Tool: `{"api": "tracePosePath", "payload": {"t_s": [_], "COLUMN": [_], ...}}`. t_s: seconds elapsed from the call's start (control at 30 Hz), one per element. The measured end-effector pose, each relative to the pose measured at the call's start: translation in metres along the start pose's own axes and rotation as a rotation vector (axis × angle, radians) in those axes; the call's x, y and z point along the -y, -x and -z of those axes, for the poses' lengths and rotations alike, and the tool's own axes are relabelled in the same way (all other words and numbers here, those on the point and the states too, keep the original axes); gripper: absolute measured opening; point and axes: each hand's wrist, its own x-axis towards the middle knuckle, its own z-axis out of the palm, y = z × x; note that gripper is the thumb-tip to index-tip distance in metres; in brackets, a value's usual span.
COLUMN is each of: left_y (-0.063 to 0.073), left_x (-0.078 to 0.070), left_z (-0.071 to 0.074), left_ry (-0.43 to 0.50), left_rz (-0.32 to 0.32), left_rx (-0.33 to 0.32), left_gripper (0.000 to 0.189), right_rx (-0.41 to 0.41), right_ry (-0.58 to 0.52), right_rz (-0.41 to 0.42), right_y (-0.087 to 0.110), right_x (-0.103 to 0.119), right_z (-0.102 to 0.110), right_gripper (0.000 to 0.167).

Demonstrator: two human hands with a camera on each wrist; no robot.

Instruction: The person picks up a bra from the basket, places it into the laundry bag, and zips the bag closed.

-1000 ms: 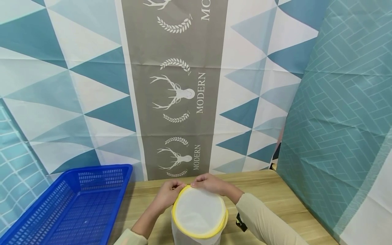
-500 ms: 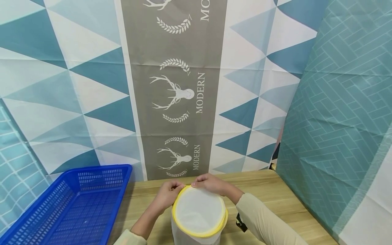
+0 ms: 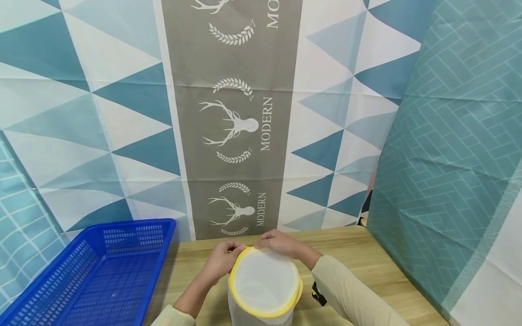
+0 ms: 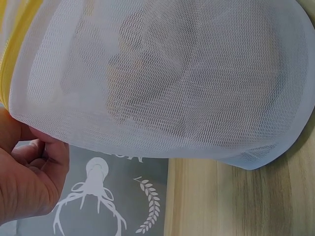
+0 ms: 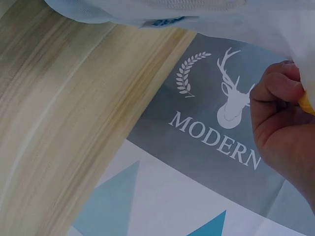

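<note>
At nine o'clock from the bag, we see a blue basket point(image 3: 160, 267) on the wooden surface point(image 3: 342, 244), well apart from both hands. Behind everything, toward twelve, hangs a patterned cloth point(image 3: 240, 149) with deer heads and the word MODERN; a teal cloth point(image 3: 456, 158) hangs toward two. Near four, a black thing point(image 3: 319, 298) lies just beside the right sleeve point(image 3: 350, 290); the sleeve hides part of it, so we cannot name it.

The white mesh bag point(image 3: 265, 283) stands on the surface at six o'clock in the head view, its lower part cut off by the frame. Its round yellow rim point(image 3: 261, 314) faces up toward us, with a second yellow edge showing below it near four. The left hand point(image 3: 222, 260) has its grip pinched on the rim at eleven; the right hand point(image 3: 281, 244) has its grip clamped on it at about twelve, fingers curled. The two sets of fingertips are near each other.

Against the frame from a second ago, we find little change: the right hand and sleeve sit slightly farther toward nine, while the basket and the left hand keep their places.

From the left wrist we see the bag's mesh side and, through it, brownish shapes we cannot identify. Only the right wrist view shows a small patch of blue marks point(image 5: 170, 21) on the bag, at its twelve o'clock edge.
</note>
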Motion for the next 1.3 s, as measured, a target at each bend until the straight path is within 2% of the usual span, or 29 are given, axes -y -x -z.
{"api": "tracePosePath", "payload": {"t_s": [0.13, 0.33, 1.3], "left_y": [0.0001, 0.0016, 0.0050], "left_x": [-0.0008, -0.0027, -0.0027], "left_z": [0.0006, 0.0010, -0.0015], "left_ry": [0.000, 0.007, 0.023], "left_rz": [-0.005, -0.005, 0.026], "left_rx": [0.005, 0.012, 0.034], "left_gripper": [0.020, 0.020, 0.024], "right_rx": [0.020, 0.061, 0.035], "right_ry": [0.021, 0.024, -0.025], "right_rz": [-0.006, 0.033, 0.053], "right_y": [-0.0006, -0.0008, 0.0044], "right_x": [0.0012, -0.0009, -0.0076], "right_z": [-0.0001, -0.0012, 0.0024], "right_gripper": [0.026, 0.024, 0.026]}}
